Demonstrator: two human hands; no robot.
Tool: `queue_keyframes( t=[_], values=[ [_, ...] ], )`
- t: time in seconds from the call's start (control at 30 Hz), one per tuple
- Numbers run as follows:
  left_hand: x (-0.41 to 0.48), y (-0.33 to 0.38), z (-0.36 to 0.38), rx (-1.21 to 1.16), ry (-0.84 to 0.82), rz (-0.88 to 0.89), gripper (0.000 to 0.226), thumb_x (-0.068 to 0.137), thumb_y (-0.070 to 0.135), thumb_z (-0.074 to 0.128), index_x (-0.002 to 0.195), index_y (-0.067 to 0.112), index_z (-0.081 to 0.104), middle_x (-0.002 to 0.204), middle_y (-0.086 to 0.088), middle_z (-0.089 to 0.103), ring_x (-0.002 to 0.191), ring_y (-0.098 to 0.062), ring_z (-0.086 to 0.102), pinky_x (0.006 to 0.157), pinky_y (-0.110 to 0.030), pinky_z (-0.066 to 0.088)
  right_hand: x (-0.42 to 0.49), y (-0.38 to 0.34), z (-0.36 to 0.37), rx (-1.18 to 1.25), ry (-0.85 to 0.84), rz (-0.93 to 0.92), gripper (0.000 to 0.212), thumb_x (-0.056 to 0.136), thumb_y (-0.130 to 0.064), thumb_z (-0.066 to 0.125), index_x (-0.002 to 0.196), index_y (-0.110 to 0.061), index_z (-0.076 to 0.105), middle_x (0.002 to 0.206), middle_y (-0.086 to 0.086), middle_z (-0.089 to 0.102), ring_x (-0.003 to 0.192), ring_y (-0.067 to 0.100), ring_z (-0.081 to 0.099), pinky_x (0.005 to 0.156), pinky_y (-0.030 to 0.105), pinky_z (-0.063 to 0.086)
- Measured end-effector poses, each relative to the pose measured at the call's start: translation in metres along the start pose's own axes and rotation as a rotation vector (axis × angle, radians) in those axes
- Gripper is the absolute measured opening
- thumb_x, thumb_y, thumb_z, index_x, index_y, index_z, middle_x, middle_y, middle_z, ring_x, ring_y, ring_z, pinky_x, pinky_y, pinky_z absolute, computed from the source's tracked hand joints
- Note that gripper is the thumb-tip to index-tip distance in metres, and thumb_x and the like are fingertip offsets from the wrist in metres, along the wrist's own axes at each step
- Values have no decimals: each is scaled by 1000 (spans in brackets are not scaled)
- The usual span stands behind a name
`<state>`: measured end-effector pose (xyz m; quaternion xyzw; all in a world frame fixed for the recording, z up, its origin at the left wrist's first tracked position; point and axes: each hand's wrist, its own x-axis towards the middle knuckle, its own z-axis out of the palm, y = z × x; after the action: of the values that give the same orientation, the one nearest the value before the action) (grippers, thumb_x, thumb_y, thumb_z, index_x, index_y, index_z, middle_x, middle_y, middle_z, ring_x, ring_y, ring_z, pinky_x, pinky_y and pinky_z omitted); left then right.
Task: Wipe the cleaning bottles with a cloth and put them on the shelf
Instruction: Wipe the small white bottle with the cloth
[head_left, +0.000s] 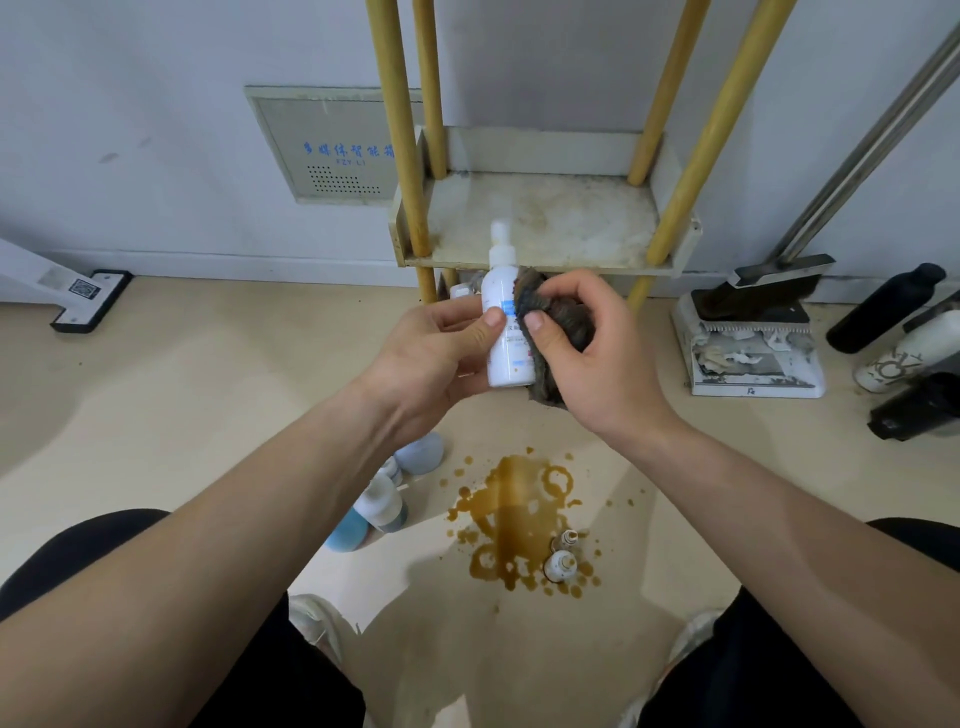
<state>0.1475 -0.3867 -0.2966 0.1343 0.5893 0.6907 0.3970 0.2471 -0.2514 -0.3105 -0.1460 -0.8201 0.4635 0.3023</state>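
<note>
- My left hand (431, 358) grips the white spray bottle (503, 312) upright at frame centre, thumb on its label.
- My right hand (592, 358) clutches the dark cloth (569, 319) against the bottle's right side.
- The bottle sits between both hands, just below the stained shelf (545, 218) in the upper middle.
- More bottles (382, 506) are on the floor beneath my left forearm; two small ones (561, 564) sit in a brown spill (511, 514), lower centre.

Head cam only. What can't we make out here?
Head view, all:
white bottle label: print too small, partly under left hand thumb and cloth in right hand.
shelf lower tier: hidden behind both hands.
blue bottles on floor: partly under the left forearm.
dark bottles, right: cut by frame edge.
</note>
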Motion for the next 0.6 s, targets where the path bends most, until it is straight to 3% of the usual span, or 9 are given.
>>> queue_keyframes(
  t=[0.17,0.3,0.4,0.5,0.6],
  values=[
    [2,2,-1,-23,72,42,27,95,11,63,120,1,63,97,-14,71,84,-25,71,76,-36,63,-8,-2,2,-103,-51,-122,15,86,-13,76,98,-13,68,96,-11,56,91,-2,55,81,9,38],
    [-1,3,2,45,121,83,34,88,27,69,115,6,63,95,-13,72,82,-23,68,72,-35,60,-14,1,3,-41,-109,-57,18,86,-16,77,95,-20,62,95,-11,59,91,7,60,81,21,46],
    [-5,1,6,67,150,111,22,104,18,54,121,8,65,99,-10,73,83,-18,69,74,-31,61,-9,3,0,19,-29,-10,20,89,-24,73,95,-32,56,93,-8,63,90,14,64,78,30,50],
    [-7,2,8,27,111,87,25,100,8,59,125,7,60,93,-7,73,77,-17,70,70,-32,61,-1,3,-2,94,21,47,17,90,-27,68,94,-37,55,94,-10,65,91,15,65,80,33,53],
    [-8,4,6,60,44,64,41,93,2,67,131,13,56,102,-11,69,83,-21,72,70,-33,60,5,2,-7,135,15,66,15,94,-18,67,99,-30,61,96,-10,68,92,10,66,82,27,53]
  ],
)
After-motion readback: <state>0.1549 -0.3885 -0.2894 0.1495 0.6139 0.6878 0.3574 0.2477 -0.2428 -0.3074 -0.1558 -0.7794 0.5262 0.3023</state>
